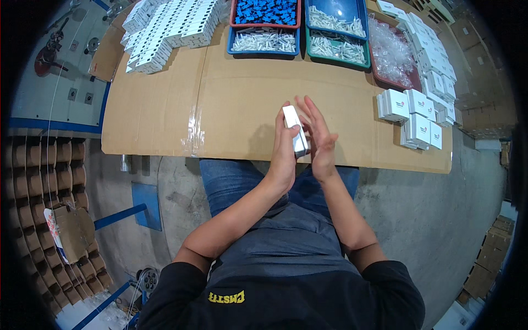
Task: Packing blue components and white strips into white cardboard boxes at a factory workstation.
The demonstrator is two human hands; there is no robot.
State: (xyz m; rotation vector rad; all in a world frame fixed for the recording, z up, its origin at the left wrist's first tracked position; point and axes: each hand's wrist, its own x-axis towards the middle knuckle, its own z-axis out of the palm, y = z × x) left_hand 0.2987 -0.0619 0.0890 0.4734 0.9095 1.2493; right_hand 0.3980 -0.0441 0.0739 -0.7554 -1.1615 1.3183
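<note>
A small white box (292,118) stands on edge above the near side of the cardboard-covered table (236,104). My left hand (283,151) is closed round its left side, the thumb lying across the box. On the other side my right hand (323,146) is open, its fingers stretched up and apart. Its palm faces the box; whether it touches it I cannot tell.
Stacked white boxes (184,25) cover the back left; more white boxes (418,118) stand at the right. At the back are a red tray (300,14) of blue parts, a blue tray (230,48) and a green tray (330,59) of white pieces, and clear plastic bags (390,49).
</note>
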